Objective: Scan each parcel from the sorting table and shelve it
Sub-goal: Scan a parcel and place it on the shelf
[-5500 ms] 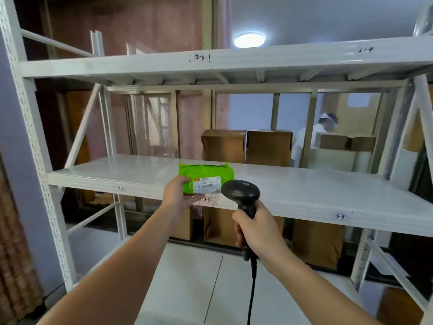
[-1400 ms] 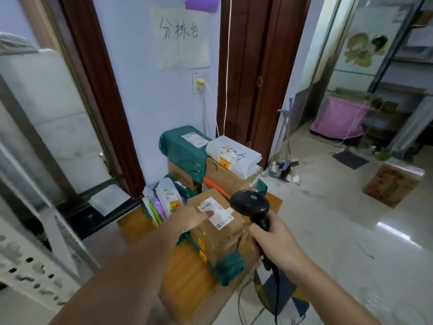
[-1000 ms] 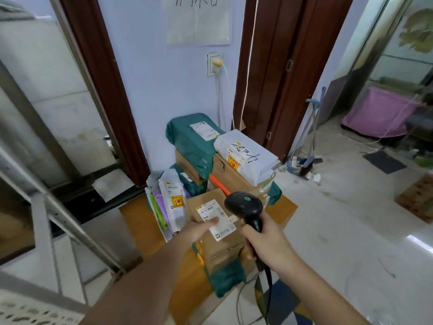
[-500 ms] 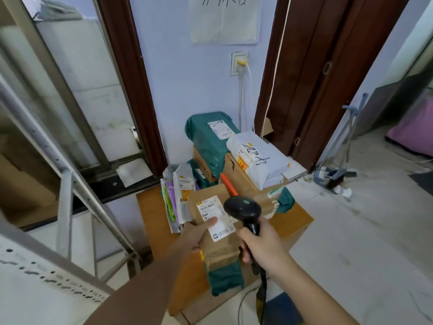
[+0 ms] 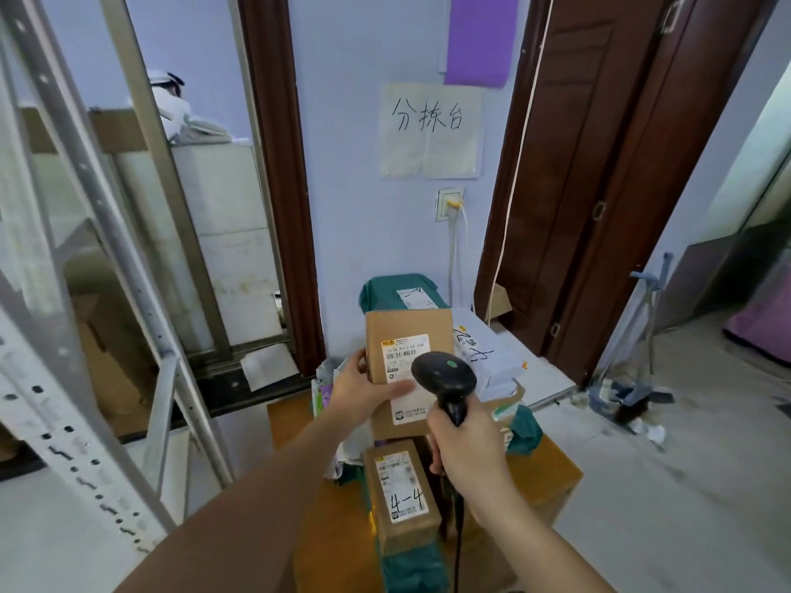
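My left hand [image 5: 357, 389] grips a brown cardboard parcel [image 5: 406, 331] by its left edge and holds it upright above the pile, white label facing me. My right hand [image 5: 464, 442] grips the handle of a black barcode scanner [image 5: 443, 374], whose head sits just in front of the label's right side. Below lies another brown box marked "4-4" [image 5: 402, 498] on the wooden sorting table [image 5: 543, 472]. A dark green bag parcel [image 5: 385, 288] and a white bag parcel [image 5: 488, 353] lie behind the held box.
A white metal shelf rack [image 5: 85, 378] stands at the left. A paper sign [image 5: 430, 130] hangs on the wall above a socket. A dark wooden door [image 5: 599, 186] is at the right, with a mop and dustpan [image 5: 629, 395] on the floor. Another person [image 5: 169, 104] shows behind glass.
My left hand has lifted the brown parcel off the pile and raised it upright, uncovering the "4-4" box underneath. The scanner has stayed beside the label. My view has tilted upward.
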A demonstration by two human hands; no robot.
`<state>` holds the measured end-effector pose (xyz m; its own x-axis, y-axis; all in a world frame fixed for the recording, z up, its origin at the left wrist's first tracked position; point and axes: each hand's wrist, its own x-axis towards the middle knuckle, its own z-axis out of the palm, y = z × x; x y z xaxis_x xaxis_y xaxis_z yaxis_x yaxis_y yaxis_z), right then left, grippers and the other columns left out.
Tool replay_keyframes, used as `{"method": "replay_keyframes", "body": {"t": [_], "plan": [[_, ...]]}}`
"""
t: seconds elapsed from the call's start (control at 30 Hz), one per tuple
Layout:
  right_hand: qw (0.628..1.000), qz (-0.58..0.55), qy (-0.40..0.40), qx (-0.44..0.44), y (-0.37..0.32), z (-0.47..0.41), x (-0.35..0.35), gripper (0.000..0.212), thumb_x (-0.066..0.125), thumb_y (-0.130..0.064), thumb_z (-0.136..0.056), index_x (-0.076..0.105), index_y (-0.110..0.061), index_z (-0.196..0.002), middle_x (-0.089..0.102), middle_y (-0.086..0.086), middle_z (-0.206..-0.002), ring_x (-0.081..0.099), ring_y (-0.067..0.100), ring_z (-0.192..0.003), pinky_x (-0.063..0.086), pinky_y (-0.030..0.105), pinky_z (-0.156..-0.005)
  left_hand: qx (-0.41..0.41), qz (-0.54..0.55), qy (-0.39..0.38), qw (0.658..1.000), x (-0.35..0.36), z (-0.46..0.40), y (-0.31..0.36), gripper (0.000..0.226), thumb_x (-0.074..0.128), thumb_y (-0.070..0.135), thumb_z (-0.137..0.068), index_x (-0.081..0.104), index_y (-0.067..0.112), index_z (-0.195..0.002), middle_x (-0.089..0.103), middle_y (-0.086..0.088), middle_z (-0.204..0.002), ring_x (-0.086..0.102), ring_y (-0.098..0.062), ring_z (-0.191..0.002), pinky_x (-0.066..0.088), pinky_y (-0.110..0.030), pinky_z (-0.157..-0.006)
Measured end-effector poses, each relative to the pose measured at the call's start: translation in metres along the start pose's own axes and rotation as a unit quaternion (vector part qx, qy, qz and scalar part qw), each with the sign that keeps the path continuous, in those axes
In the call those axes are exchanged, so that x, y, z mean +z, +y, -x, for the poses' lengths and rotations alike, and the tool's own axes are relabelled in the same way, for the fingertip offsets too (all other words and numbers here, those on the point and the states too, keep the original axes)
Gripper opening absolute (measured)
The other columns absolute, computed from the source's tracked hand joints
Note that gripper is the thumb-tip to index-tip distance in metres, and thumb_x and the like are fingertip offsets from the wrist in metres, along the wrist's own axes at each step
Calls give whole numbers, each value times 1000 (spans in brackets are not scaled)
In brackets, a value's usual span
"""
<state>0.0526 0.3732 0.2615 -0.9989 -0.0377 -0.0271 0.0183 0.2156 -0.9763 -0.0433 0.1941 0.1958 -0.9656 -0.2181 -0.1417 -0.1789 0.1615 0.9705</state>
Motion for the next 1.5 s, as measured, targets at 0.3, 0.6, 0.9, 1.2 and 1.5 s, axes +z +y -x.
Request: {"method": "replay_keyframes", "body": {"t": [0.3, 0.6, 0.9, 1.2, 1.5], "plan": [[1000, 14, -20, 0, -11, 5, -3, 2, 57, -11, -96, 55, -12, -97, 56, 11, -69, 54, 17, -53, 45, 16, -43, 37, -64, 23, 997, 8, 5, 11, 108, 96, 46, -64, 37, 28, -153, 57, 7, -142, 59, -18, -125, 56, -39, -101], [999, 47, -19, 8, -12, 6, -4, 2, 57, -14, -95, 56, -14, -94, 59, 10, -70, 56, 18, -56, 46, 18, -44, 24, -52, 25, 998, 12, 12, 14, 111, 97, 40, -64, 35, 28, -155, 58, 2, -145, 60, -19, -126, 57, -43, -101], [1000, 16, -21, 0, -14, 15, -8, 2, 56, -14, -97, 55, -12, -97, 54, 6, -62, 52, 11, -43, 50, 24, -48, 13, -57, 34, 998, 10, 18, 16, 110, 96, 45, -65, 34, 28, -155, 58, 3, -144, 61, -16, -119, 59, -40, -95], [999, 49, -12, -4, -22, 44, -2, 4, 57, -15, -95, 54, -13, -97, 55, 8, -63, 53, 12, -42, 52, 26, -49, 10, -18, 18, 1000, -16, 43, 10, 119, 98, 47, -54, 37, 29, -154, 63, 6, -140, 68, -16, -116, 61, -43, -94], [996, 77, 38, -13, -51, 138, 29, 3, 58, -17, -94, 55, -17, -93, 57, 4, -60, 57, 13, -49, 54, 36, -58, 48, 3, -11, 999, -71, 105, 13, 98, 97, 39, -63, 45, 31, -146, 65, 7, -138, 67, -17, -120, 57, -50, -100]]}}
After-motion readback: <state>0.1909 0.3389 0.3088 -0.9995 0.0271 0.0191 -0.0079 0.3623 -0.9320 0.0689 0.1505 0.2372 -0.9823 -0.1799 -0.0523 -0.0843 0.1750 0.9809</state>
